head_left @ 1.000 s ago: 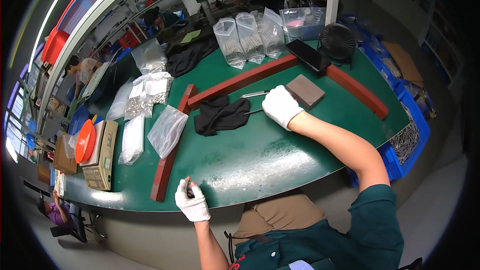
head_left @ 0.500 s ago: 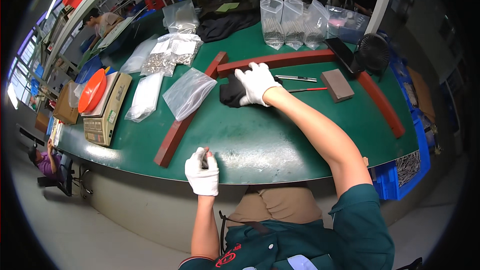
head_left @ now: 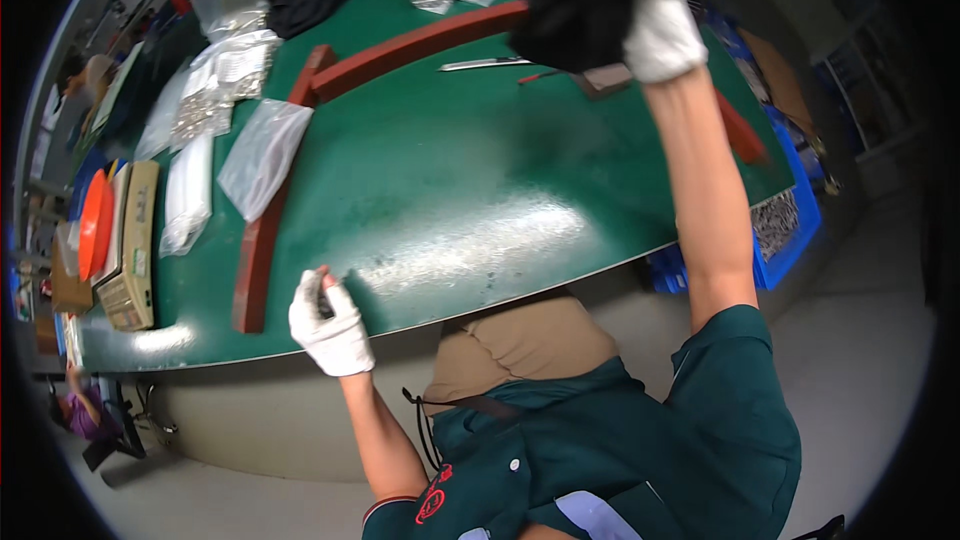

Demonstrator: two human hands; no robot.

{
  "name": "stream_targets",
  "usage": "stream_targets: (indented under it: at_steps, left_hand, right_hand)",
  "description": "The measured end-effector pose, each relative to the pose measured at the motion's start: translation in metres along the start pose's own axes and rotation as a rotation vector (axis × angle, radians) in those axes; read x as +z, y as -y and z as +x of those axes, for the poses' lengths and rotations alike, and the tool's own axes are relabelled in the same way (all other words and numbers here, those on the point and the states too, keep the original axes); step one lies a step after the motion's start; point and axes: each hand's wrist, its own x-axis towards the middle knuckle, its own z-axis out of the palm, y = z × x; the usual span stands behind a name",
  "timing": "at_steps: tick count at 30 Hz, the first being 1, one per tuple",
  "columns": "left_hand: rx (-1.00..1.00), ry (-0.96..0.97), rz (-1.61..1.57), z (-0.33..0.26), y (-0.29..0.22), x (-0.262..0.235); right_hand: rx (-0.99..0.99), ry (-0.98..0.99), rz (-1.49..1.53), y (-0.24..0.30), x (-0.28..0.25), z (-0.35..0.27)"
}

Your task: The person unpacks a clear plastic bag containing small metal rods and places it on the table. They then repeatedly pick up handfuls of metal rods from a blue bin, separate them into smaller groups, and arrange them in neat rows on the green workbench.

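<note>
black limp cloth point(head_left: 578, 5) in the grip of gloved right hand point(head_left: 664, 32), left hand point(head_left: 332, 328) a loose curl, contents unclear

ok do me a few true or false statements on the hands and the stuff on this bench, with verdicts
1. The right hand holds a black cloth. True.
2. The left hand rests on the orange dish. False: it is by the front edge of the green tabletop, apart from the dish.
3. Both hands wear white gloves. True.
4. The blue bin of metal pieces stands on the left side. False: it is on the right, beyond the tabletop's edge.
5. The orange dish is left of the red bar that runs toward the front edge. True.
</note>
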Motion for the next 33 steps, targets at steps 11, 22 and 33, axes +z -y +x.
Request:
stream_targets:
  at_steps: [11,22,33]
  left_hand:
    - [-0.146,0.118,-0.171,0.002,-0.015,0.000]
    - [0.922,0.570,-0.064,0.058,-0.172,0.095]
    - [0.248,0.358,-0.055,-0.014,-0.053,-0.066]
  right_hand:
    - [-0.065,-0.261,-1.647,0.030,-0.133,-0.145]
    - [-0.014,0.067,-2.007,0.010,-0.093,-0.162]
    - [0.123,0.189,-1.773,-0.081,0.045,-0.095]
